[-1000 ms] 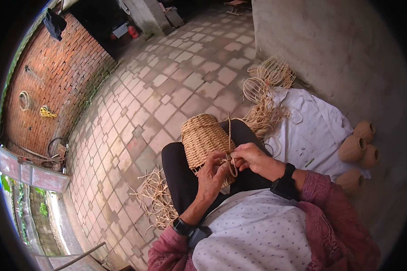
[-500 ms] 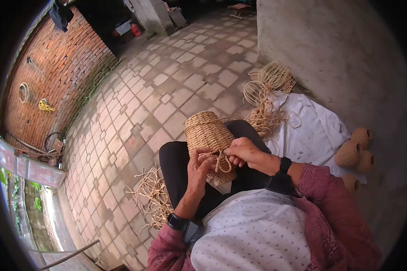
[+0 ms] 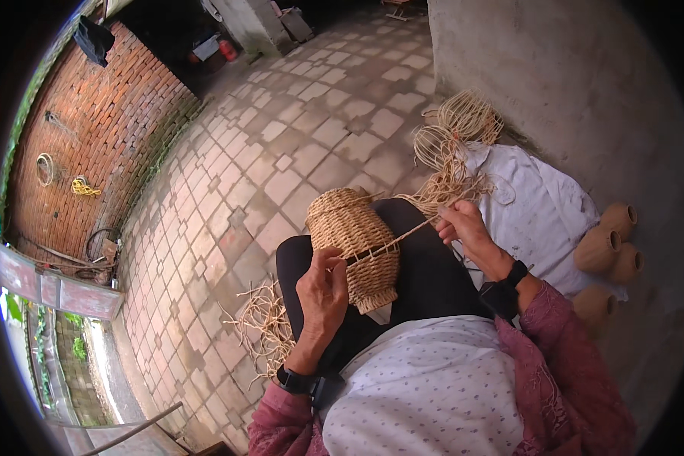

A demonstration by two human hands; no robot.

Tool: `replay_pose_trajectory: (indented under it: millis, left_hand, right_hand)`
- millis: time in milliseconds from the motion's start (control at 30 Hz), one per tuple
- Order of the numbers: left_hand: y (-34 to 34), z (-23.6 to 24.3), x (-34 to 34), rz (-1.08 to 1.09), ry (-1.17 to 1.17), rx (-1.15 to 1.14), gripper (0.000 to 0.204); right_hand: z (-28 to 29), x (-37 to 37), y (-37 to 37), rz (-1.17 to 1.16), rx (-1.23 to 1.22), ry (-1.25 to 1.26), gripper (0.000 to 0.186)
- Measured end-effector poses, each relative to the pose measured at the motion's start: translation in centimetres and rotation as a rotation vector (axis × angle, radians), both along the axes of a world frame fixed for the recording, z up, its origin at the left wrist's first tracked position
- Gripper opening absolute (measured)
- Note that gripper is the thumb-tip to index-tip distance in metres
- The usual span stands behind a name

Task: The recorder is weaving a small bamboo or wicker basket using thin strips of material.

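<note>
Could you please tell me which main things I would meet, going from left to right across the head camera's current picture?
Pale ring-shaped coil, yellow bundled cord, beige tangle of thin strands, tan woven basket with rounded body, person's bare right hand, light-brown round-bodied pots.

Pinched by one right hand, one strand; left of that grip, one basket and one left hand; right of it, one cloth; farther right, four pots; far left, two wall coils.
</note>
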State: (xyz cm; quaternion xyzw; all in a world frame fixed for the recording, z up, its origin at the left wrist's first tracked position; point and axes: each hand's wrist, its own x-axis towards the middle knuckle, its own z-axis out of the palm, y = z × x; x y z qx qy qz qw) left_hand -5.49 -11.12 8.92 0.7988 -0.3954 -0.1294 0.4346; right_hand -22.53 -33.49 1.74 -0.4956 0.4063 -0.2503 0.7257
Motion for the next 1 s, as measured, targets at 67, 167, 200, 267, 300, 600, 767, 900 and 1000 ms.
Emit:
replay_pose_trajectory:
  millis: [67,167,200,267,300,600,767,900,1000]
  left_hand:
    - [-0.8,0.5,-1.0,-0.122,-0.120,-0.001,0.020]
    - [-1.7,0.9,-1.5,-0.223,-0.333,0.046,0.023]
    - [-2.0,1.1,-1.8,-0.277,-0.373,0.091,0.024]
    - [-2.1,1.2,-2.2,-0.275,-0.376,0.099,0.025]
    - [-2.1,1.0,-2.1,-0.256,-0.328,0.092,0.025]
    - [-2.1,0.9,-2.0,-0.160,0.305,0.105,0.027]
    - [-2.5,0.5,-2.2,-0.148,0.428,0.050,0.029]
    - [-2.6,-0.1,-2.4,-0.192,0.352,0.070,0.027]
    - [-2.5,-1.8,-2.1,-0.230,0.244,0.045,0.026]
  right_hand:
    - [1.9,0.0,0.1,-0.004,-0.060,-0.105,0.022]
    - [5.5,0.1,0.9,0.071,-0.128,-0.227,0.020]
    - [6.7,0.2,1.2,0.131,-0.174,-0.287,0.018]
    - [8.9,0.6,2.2,0.161,-0.217,-0.280,0.015]
    - [9.3,0.9,2.4,0.174,-0.235,-0.275,0.015]
    - [2.9,0.9,1.2,0.134,0.156,-0.304,0.017]
    - [0.7,3.4,4.1,0.298,0.166,-0.125,0.020]
    - [0.2,4.3,5.1,0.327,0.212,-0.108,0.016]
    - [0.1,4.4,5.5,0.321,0.184,-0.059,0.015]
